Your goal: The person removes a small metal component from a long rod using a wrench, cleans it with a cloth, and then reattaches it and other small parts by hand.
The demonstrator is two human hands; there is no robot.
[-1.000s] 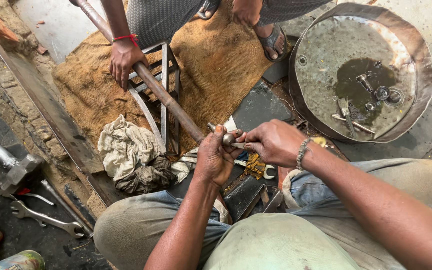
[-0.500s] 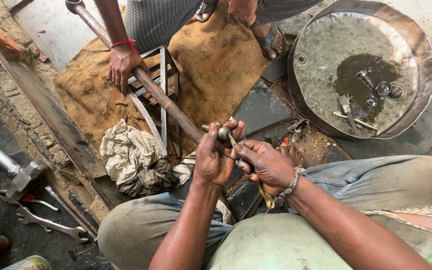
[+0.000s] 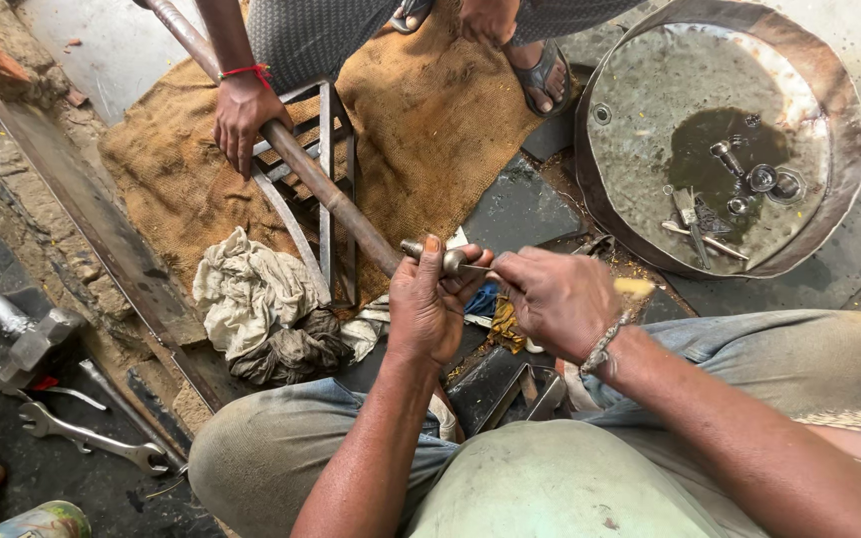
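My left hand (image 3: pixel 430 304) grips a small metal fitting (image 3: pixel 440 259) tight; at its three o'clock my right hand (image 3: pixel 555 299) pinches a thin tool (image 3: pixel 475 267) shut.

No packages, labels, signs or screens visible.

Grey concrete floor (image 3: pixel 102 40), brown burlap mat (image 3: pixel 430 110), daylight from above

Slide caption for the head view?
Left hand grips a small metal part; right hand works it with a thin tool.
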